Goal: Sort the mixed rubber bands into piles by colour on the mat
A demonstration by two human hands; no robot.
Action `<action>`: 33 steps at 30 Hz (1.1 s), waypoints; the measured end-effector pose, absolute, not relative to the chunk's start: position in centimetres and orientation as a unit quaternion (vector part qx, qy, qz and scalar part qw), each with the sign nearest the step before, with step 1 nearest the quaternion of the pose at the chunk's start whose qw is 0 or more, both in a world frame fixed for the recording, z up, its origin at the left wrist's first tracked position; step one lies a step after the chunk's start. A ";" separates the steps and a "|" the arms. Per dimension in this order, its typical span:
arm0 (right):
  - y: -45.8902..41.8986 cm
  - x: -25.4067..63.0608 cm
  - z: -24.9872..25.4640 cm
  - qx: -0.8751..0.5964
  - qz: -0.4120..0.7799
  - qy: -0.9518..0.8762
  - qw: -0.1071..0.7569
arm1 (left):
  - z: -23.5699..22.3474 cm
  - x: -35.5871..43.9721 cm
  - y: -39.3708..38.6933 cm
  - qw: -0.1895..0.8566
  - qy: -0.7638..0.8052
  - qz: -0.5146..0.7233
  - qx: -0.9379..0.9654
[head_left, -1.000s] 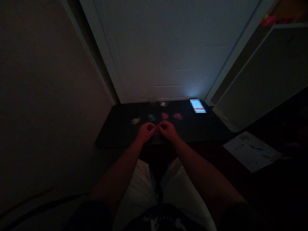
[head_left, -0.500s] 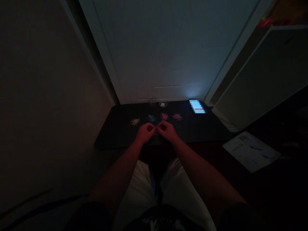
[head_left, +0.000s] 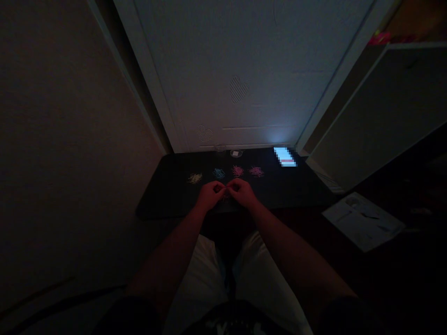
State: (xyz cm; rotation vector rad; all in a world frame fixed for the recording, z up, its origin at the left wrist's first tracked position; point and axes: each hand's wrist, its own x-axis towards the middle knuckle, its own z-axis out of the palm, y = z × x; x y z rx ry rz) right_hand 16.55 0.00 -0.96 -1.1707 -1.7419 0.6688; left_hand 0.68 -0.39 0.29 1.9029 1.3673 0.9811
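My left hand and my right hand meet above the front of a dark table, fingertips pinched together and almost touching. Whatever lies between the fingers is too small and dim to make out. Just under the hands is a pile of thin reddish pieces, partly covered by them. Beyond, in a row, lie small heaps of thin stick-like pieces: a pale yellow heap, a blue heap, a pink heap and a purple-pink heap.
A lit phone lies at the table's back right. A small round clear container with a white label sits near the back edge, against a white panel. On the right, below table height, is a white board or sheet.
Both hands stay pinched together over the reddish pile, with only a slight shift of the fingers. The view has tilted a little; the heaps look unchanged.
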 end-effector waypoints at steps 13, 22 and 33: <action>0.1 16.4 -1.0 -0.480 0.263 -0.712 0.441 | 0.3 0.7 -0.4 0.278 0.520 0.358 0.724; -0.2 16.4 -0.6 -0.493 0.256 -0.698 0.452 | 0.3 0.6 -0.4 0.277 0.525 0.377 0.711; -0.1 16.5 -0.7 -0.497 0.267 -0.684 0.463 | 0.3 0.7 -0.3 0.278 0.523 0.390 0.705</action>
